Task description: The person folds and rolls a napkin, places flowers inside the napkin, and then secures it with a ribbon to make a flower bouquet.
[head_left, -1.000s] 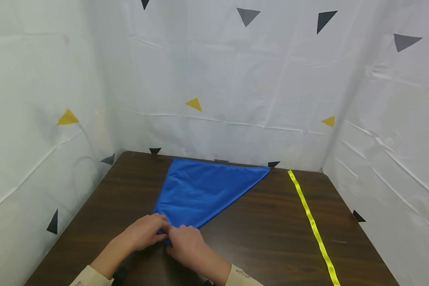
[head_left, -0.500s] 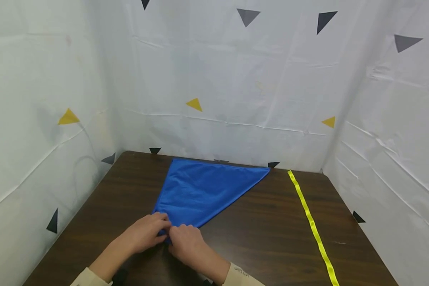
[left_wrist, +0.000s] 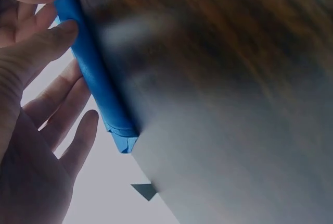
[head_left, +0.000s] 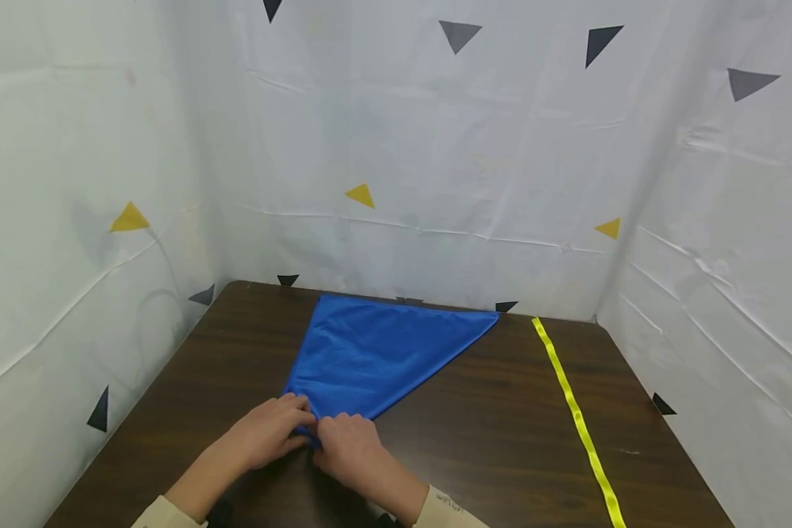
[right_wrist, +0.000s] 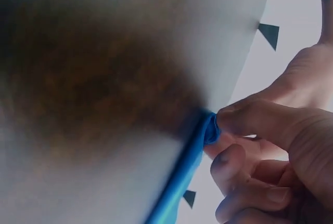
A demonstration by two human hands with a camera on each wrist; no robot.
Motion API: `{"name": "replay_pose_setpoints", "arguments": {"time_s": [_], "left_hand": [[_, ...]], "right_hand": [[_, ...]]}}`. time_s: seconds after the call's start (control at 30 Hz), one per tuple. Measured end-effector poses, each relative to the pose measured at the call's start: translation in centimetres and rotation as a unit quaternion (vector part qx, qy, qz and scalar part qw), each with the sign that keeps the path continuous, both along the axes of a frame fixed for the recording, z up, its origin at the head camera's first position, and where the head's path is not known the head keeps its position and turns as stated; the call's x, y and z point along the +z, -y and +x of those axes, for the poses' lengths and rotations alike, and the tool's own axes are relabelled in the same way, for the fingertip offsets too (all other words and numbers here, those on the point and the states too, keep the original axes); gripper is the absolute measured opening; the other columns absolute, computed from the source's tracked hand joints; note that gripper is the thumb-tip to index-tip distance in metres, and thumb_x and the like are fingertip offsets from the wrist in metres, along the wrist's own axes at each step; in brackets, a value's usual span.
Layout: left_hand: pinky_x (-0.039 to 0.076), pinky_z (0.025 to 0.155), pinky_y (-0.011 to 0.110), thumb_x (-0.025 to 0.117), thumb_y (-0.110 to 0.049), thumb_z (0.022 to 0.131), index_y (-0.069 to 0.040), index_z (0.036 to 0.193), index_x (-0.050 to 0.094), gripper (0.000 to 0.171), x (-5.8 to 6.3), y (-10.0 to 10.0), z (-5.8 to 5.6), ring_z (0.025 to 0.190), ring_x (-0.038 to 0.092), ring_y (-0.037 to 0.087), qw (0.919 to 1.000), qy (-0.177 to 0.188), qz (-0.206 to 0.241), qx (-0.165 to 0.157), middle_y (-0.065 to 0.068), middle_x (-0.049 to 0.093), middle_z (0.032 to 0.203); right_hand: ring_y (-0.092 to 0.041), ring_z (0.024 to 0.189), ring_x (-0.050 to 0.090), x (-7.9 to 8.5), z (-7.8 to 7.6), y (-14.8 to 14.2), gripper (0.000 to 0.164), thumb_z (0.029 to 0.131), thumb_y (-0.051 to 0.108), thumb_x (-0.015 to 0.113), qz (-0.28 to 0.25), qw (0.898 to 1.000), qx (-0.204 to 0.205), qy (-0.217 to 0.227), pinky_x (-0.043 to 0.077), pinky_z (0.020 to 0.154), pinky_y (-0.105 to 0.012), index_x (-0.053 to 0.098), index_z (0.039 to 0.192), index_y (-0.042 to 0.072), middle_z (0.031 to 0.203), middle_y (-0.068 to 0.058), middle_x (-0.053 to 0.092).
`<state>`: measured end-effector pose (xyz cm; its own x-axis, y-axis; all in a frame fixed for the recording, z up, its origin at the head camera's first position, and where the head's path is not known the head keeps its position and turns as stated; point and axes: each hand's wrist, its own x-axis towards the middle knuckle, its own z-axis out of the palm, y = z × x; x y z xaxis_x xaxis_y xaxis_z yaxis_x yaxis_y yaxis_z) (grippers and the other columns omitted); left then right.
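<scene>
We see the left hand point(head_left: 270, 434) pinching the near end of the blue cloth point(head_left: 383, 352), its thumb against the front of a folded or rolled edge and its other fingers reaching behind, so the gap is just the thickness of that edge. The right hand point(head_left: 353, 449), just beside it, has its thumb and curled forefinger closed on the cloth near 1 end of the same edge. How tightly either hand squeezes, we cannot tell. The cloth looks thin, light and soft, with a faint sheen; we would expect it to slide a little, to crease easily and to come to no harm from a firm pinch. The best hold, we judge, is on the thick edge itself, with the 2 hands spread along it so the layers stay together. From the grip, the cloth lies forward and to the right, flat and lightly wrinkled, widening to a far side along the back of the dark table point(head_left: 501, 455). Well apart on the right, a yellow ribbon point(head_left: 573, 411) runs lengthwise down the table. Beyond, we see white sheeting point(head_left: 422, 132) marked with black, grey and yellow triangles.
</scene>
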<state>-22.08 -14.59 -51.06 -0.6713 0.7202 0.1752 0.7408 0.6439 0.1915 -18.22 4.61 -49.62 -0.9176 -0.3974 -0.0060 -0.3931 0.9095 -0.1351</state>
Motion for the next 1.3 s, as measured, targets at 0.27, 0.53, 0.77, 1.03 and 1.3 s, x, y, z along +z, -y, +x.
{"name": "replay_pose_setpoints", "arguments": {"time_s": [0.27,0.53,0.77,1.03,1.3], "left_hand": [[0.048,0.073,0.029,0.085,-0.02,0.093,-0.029,0.095,0.08,0.01,0.0,-0.1,-0.6,0.09,0.052,0.008,0.9999,0.005,0.015,-0.003,-0.013,0.057,0.098],[0.046,0.072,0.029,0.087,-0.019,0.091,-0.025,0.095,0.08,0.009,0.0,-0.5,-0.9,0.088,0.049,0.009,0.9997,-0.023,0.001,-0.001,-0.011,0.055,0.096],[0.047,0.076,0.032,0.087,-0.021,0.092,-0.021,0.103,0.072,0.019,0.3,-0.8,-0.5,0.091,0.053,0.012,0.9985,-0.055,-0.003,-0.004,-0.01,0.054,0.096],[0.059,0.088,0.043,0.087,-0.022,0.092,-0.016,0.115,0.073,0.027,0.0,-1.2,-0.1,0.1,0.07,0.019,0.9985,-0.052,-0.016,0.005,-0.002,0.074,0.105],[0.058,0.077,0.04,0.086,-0.021,0.092,-0.021,0.102,0.076,0.015,-0.5,-1.8,-0.7,0.086,0.068,0.016,0.9979,-0.062,-0.016,0.013,-0.004,0.073,0.092]], "right_hand": [[-0.018,0.061,0.057,-0.1,-0.3,0.1,0.026,0.088,0.029,0.085,0.004,1.0,0.004,-0.02,0.047,0.054,-0.036,0.062,0.087,0.017,0.07,0.001,0.06],[-0.021,0.061,0.058,0.0,-0.5,0.1,0.029,0.087,0.025,0.083,-0.005,0.999,0.004,-0.032,0.048,0.054,-0.038,0.057,0.077,0.017,0.068,-0.001,0.059],[-0.019,0.059,0.054,0.1,-0.9,-0.1,0.029,0.088,0.019,0.08,-0.019,1.0,-0.005,0.003,0.045,0.054,-0.036,0.057,0.072,0.017,0.066,0.0,0.057],[-0.025,0.071,0.067,-0.1,-1.1,-0.6,0.02,0.089,0.02,0.079,-0.011,1.0,-0.01,-0.005,0.054,0.062,-0.04,0.064,0.077,0.014,0.076,-0.006,0.068],[-0.024,0.067,0.064,0.2,-1.5,-1.2,0.026,0.091,0.018,0.077,-0.027,0.999,-0.018,0.024,0.052,0.06,-0.041,0.061,0.073,0.015,0.072,-0.004,0.064]]}}
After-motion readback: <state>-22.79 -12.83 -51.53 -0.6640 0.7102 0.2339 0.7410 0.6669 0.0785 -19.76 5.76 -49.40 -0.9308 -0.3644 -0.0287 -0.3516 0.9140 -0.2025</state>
